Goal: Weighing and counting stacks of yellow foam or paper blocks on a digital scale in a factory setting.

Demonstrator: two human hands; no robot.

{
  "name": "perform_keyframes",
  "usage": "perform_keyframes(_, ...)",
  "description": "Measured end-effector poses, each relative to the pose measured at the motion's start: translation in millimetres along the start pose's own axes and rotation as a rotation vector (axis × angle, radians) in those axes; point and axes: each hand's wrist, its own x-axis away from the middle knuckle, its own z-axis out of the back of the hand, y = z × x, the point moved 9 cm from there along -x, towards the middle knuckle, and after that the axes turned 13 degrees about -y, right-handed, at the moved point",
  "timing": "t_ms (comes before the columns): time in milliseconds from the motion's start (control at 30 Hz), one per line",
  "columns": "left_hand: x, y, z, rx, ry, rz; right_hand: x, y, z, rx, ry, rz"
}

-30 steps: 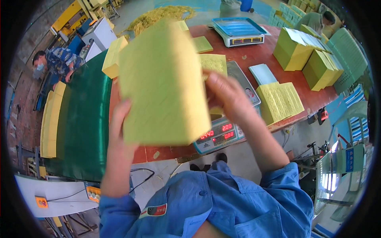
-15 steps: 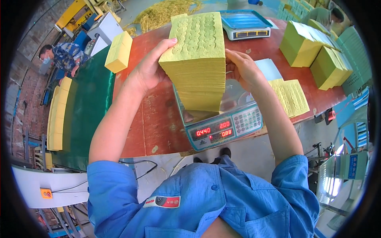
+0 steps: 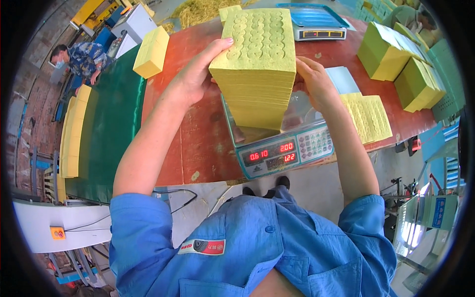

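Note:
A tall stack of yellow embossed paper sheets (image 3: 255,99) rests on the scale (image 3: 289,153) in front of me, its bumpy top sheet facing up. My left hand (image 3: 195,76) presses against its left side, thumb over the upper edge. Against the right side lies my right hand (image 3: 316,84), its fingers bent and partly hidden behind the stack. Together the hands grip the stack between them. Red digits glow on the scale's front panel beside a keypad. Its clear platform shows around the foot of the stack.
Right of the scale lie loose yellow sheets (image 3: 373,119) and a pale sheet (image 3: 341,79). Bigger yellow stacks (image 3: 381,57) stand farther right, a second scale (image 3: 319,32) behind. On the left are a yellow block (image 3: 151,52) and a green surface (image 3: 111,123), with a co-worker (image 3: 86,62) beyond.
The stack's sides look more even, its lower sheets less staggered. The red reading on the scale has changed. Both hands stay on the stack, and the whole view has shifted slightly.

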Motion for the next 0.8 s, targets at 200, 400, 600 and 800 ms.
perform_keyframes(200, -7, -34, 17, 0.121, 0.106, -0.215, 16, 7, 21, 0.125, 0.237, 0.171)
perform_keyframes(400, -23, -130, -13, 0.523, 0.285, -0.331, 3, 43, -18, -0.141, 0.24, 0.212)
perform_keyframes(600, -56, -125, -40, 0.632, 0.427, -0.347, -48, 58, 30, -0.083, 0.025, 0.173)
perform_keyframes(800, -57, -100, -43, 0.622, 0.522, -0.523, -71, 56, 38, -0.055, -0.067, 0.152)
